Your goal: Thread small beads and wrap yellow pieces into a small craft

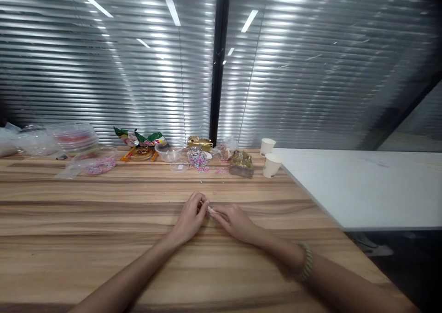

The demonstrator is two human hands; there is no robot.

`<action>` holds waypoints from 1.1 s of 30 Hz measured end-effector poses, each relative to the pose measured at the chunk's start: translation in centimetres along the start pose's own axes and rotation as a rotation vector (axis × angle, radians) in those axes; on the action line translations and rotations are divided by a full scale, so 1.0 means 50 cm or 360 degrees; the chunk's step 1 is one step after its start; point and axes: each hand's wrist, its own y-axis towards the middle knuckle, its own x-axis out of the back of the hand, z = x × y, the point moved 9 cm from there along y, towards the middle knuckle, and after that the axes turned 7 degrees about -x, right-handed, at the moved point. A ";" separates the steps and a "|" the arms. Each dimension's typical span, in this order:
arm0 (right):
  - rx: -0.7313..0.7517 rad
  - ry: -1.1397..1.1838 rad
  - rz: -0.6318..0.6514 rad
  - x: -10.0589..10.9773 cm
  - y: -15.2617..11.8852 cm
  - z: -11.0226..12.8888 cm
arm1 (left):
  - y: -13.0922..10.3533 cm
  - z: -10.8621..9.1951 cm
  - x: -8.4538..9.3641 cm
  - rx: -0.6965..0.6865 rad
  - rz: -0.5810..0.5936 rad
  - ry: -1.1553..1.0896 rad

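Note:
Over the middle of the wooden table [103, 248], my left hand [192, 216] and my right hand [236, 221] meet fingertip to fingertip. A small pale piece [211, 210] shows between them, pinched by the right thumb and forefinger; its kind is too small to make out. The left fingers are curled and pressed together right beside it, and what they pinch is mostly hidden. A braided band [305, 262] circles my right wrist. Just beyond the hands lies a tiny bluish bit [200, 181].
Along the back stand a clear bowl [169, 153], a bag of small pink and bluish pieces [196, 157], a gold-topped box [241, 165], green snack packets [148, 139], stacked plastic tubs [76, 138] and two paper cups [272, 165]. A white table [373, 188] adjoins on the right.

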 end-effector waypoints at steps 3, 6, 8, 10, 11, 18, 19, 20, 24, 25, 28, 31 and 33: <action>-0.0012 -0.0024 -0.0016 0.000 0.000 -0.002 | 0.000 -0.017 0.003 -0.0079 0.0001 0.0110; -0.0011 -0.0040 -0.0020 0.000 -0.001 -0.001 | -0.001 -0.023 0.003 -0.0096 0.0008 0.0154; -0.0009 -0.0053 -0.0030 0.001 -0.002 0.001 | -0.002 -0.027 0.002 -0.0122 0.0017 0.0197; -0.0018 -0.0078 -0.0038 0.002 -0.003 0.000 | -0.003 -0.032 0.001 -0.0152 0.0024 0.0260; -0.0024 -0.0098 -0.0039 0.001 -0.003 -0.001 | -0.004 -0.034 -0.001 -0.0163 0.0033 0.0298; -0.0049 -0.0238 -0.0074 0.000 -0.004 -0.002 | -0.009 -0.035 -0.014 -0.0177 0.0103 0.0568; -0.0045 -0.0247 -0.0081 0.000 -0.005 -0.001 | -0.010 -0.036 -0.016 -0.0189 0.0113 0.0599; -0.0039 -0.0251 -0.0086 0.001 -0.005 0.000 | -0.011 -0.037 -0.018 -0.0204 0.0122 0.0631; -0.0028 -0.0247 -0.0094 0.001 -0.007 0.001 | -0.013 -0.045 -0.023 -0.0247 0.0159 0.0755; -0.0030 -0.0245 -0.0096 0.001 -0.007 0.001 | -0.013 -0.046 -0.025 -0.0251 0.0170 0.0778; -0.0032 -0.0242 -0.0105 0.001 -0.007 0.001 | -0.014 -0.047 -0.027 -0.0260 0.0191 0.0812; -0.0038 -0.0259 -0.0106 -0.001 -0.008 -0.001 | -0.015 -0.047 -0.027 -0.0270 0.0184 0.0781; -0.0044 -0.0285 -0.0106 -0.003 -0.008 -0.002 | -0.015 -0.045 -0.025 -0.0253 0.0165 0.0731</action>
